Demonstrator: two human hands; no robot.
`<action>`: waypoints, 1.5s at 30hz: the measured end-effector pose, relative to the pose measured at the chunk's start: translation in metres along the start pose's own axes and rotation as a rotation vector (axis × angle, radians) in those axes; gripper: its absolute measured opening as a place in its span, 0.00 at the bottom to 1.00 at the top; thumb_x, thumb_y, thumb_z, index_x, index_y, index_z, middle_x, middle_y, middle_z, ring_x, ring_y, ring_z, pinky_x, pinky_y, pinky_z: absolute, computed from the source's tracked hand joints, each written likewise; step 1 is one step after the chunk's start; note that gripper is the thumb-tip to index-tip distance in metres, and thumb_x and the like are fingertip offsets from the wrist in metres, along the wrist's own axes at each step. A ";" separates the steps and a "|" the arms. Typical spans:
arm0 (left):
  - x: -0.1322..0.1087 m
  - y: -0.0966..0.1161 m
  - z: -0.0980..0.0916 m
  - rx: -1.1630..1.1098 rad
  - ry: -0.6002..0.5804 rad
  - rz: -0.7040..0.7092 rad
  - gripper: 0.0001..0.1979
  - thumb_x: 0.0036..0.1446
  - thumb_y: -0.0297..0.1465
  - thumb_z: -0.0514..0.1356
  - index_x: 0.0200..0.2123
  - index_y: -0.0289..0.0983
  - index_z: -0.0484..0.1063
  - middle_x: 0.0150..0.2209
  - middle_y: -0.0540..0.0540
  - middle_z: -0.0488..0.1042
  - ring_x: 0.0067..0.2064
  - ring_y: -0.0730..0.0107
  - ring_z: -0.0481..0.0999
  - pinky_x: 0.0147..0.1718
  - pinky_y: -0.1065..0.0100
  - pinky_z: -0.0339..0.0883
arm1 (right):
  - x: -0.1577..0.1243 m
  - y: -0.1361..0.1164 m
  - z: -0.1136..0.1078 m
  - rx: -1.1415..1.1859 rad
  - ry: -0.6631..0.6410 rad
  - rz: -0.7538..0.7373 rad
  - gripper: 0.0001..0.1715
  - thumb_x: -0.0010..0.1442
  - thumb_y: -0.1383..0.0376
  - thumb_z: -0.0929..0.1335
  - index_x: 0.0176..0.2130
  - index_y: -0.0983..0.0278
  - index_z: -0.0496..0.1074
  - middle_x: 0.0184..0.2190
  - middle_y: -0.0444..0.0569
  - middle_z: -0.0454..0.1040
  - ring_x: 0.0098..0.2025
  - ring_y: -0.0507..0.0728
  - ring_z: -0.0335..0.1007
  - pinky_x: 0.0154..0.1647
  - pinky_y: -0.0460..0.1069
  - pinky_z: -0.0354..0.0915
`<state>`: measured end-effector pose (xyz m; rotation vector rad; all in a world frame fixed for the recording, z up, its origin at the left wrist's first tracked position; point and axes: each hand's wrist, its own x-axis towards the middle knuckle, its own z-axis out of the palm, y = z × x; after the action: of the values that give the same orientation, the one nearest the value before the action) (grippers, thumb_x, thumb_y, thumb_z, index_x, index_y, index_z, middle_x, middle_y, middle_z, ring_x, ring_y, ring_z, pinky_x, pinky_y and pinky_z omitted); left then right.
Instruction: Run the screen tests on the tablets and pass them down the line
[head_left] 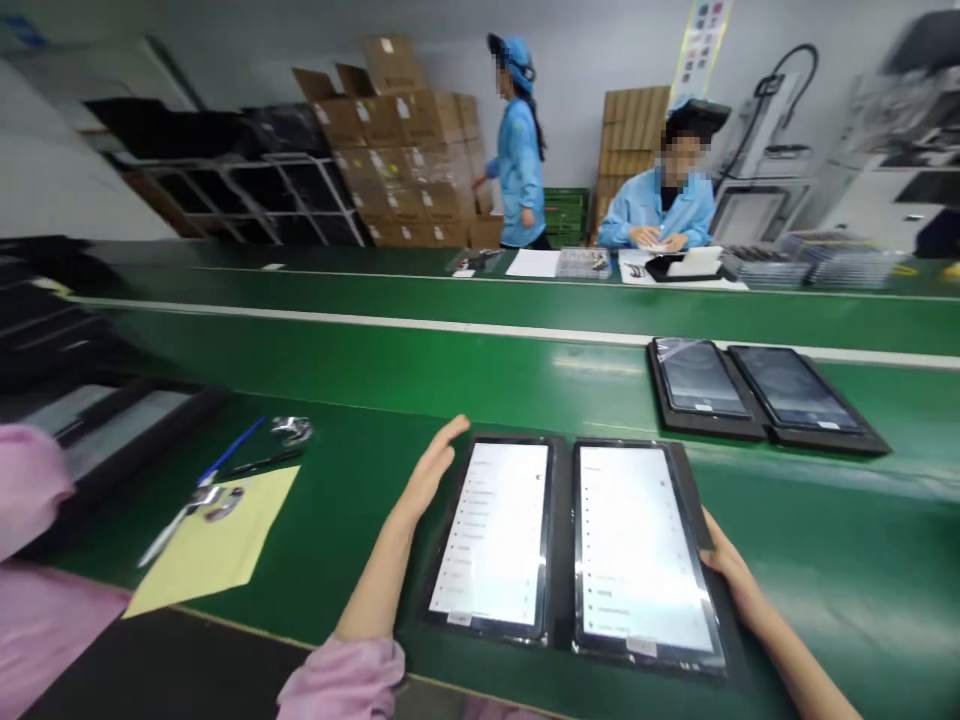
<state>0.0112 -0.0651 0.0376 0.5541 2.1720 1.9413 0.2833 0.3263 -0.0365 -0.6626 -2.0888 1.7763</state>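
Now | seemingly positioning flat black rectangular tray [559, 560] with 2 white-lit, black-framed tablets [491, 535] [637, 545] | left hand [430, 473] spread alongside, right hand [726, 565] gripping edge | next likely needs level support

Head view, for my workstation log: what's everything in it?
rectangular lit tablets: 2, black with white screens, front centre
dark-screened tablets: 2, grey-black, right, farther off
flat trays: several, black, under tablets, far left
paper sheet: 1, yellow, left
thin sticks: 2, blue and black, by sheet
shiny scraps: few, silvery, left
cloth: two patches, pink, left edge
cardboard boxes: many, brown, rear
plastic cases: stacked, clear, rear right
co-workers: 2, blue-coated, rear
long worktops: uncounted, green, across view
left grip: 1, pink-sleeved, beside left lit tablet
right grip: 1, bare, at front tray's right edge
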 end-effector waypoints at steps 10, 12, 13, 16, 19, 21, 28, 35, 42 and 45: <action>0.035 -0.056 0.044 -0.222 -0.160 -0.049 0.44 0.54 0.49 0.60 0.69 0.38 0.51 0.69 0.35 0.57 0.71 0.44 0.52 0.67 0.43 0.44 | 0.019 -0.092 0.029 -0.778 -0.301 -0.584 0.29 0.68 0.44 0.59 0.54 0.53 0.78 0.58 0.54 0.71 0.60 0.69 0.64 0.62 0.67 0.57; 0.035 -0.053 0.038 -0.208 -0.257 -0.051 0.45 0.53 0.45 0.61 0.70 0.40 0.47 0.71 0.37 0.54 0.71 0.44 0.49 0.68 0.42 0.41 | 0.005 -0.100 0.053 -0.809 -0.488 -0.670 0.24 0.66 0.44 0.65 0.55 0.48 0.76 0.67 0.49 0.60 0.67 0.71 0.52 0.67 0.73 0.44; 0.035 -0.051 0.032 -0.185 -0.329 -0.055 0.46 0.52 0.43 0.62 0.71 0.42 0.47 0.72 0.39 0.52 0.72 0.44 0.48 0.68 0.42 0.40 | 0.000 -0.101 0.058 -0.822 -0.534 -0.676 0.23 0.64 0.44 0.67 0.55 0.46 0.76 0.69 0.47 0.56 0.69 0.72 0.48 0.67 0.75 0.38; 0.032 -0.042 0.013 -0.058 -0.531 -0.075 0.46 0.51 0.41 0.64 0.71 0.44 0.50 0.73 0.41 0.46 0.73 0.41 0.43 0.68 0.41 0.37 | -0.007 -0.100 0.046 -0.862 -0.500 -0.648 0.16 0.63 0.45 0.69 0.45 0.46 0.81 0.67 0.42 0.59 0.69 0.74 0.47 0.67 0.77 0.29; 0.025 -0.035 0.003 0.148 -0.591 -0.046 0.50 0.49 0.39 0.68 0.72 0.43 0.47 0.74 0.39 0.41 0.73 0.40 0.40 0.68 0.42 0.40 | -0.002 -0.097 0.015 -0.829 -0.352 -0.701 0.27 0.68 0.46 0.62 0.29 0.51 0.82 0.64 0.42 0.64 0.66 0.73 0.53 0.67 0.77 0.29; 0.019 -0.031 0.007 0.275 -0.572 -0.016 0.55 0.48 0.38 0.70 0.73 0.42 0.42 0.74 0.38 0.39 0.73 0.38 0.41 0.68 0.43 0.45 | -0.001 -0.096 0.003 -0.756 -0.240 -0.746 0.38 0.71 0.47 0.54 0.26 0.52 0.81 0.61 0.44 0.68 0.63 0.69 0.59 0.68 0.74 0.36; 0.012 -0.030 0.023 0.352 -0.525 0.064 0.63 0.50 0.55 0.66 0.72 0.42 0.26 0.74 0.33 0.27 0.73 0.36 0.31 0.68 0.39 0.36 | -0.013 -0.092 0.026 -0.694 -0.280 -0.908 0.37 0.74 0.52 0.50 0.38 0.52 0.82 0.53 0.48 0.74 0.52 0.61 0.69 0.63 0.66 0.53; 0.011 -0.023 -0.008 0.541 -0.836 0.030 0.64 0.54 0.53 0.65 0.69 0.45 0.13 0.72 0.36 0.13 0.72 0.37 0.23 0.69 0.42 0.37 | -0.013 -0.093 0.039 -0.699 -0.366 -0.923 0.27 0.73 0.61 0.55 0.41 0.54 0.81 0.58 0.51 0.69 0.57 0.62 0.63 0.61 0.64 0.51; 0.003 -0.008 -0.011 0.575 -0.991 0.053 0.67 0.53 0.54 0.66 0.68 0.42 0.11 0.69 0.35 0.07 0.71 0.39 0.16 0.69 0.43 0.33 | -0.011 -0.093 0.040 -0.792 -0.268 -1.020 0.25 0.71 0.64 0.58 0.36 0.56 0.82 0.56 0.52 0.71 0.55 0.63 0.66 0.62 0.64 0.47; 0.002 -0.009 -0.007 0.581 -0.983 0.017 0.69 0.51 0.54 0.67 0.68 0.42 0.10 0.67 0.35 0.03 0.70 0.38 0.14 0.68 0.41 0.34 | -0.007 -0.090 0.033 -0.786 -0.091 -1.085 0.24 0.71 0.62 0.58 0.40 0.54 0.81 0.55 0.51 0.72 0.52 0.62 0.68 0.60 0.65 0.50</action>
<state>0.0051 -0.0713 0.0298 1.2649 1.9379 0.6767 0.2591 0.2842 0.0466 0.4048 -2.4204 0.3942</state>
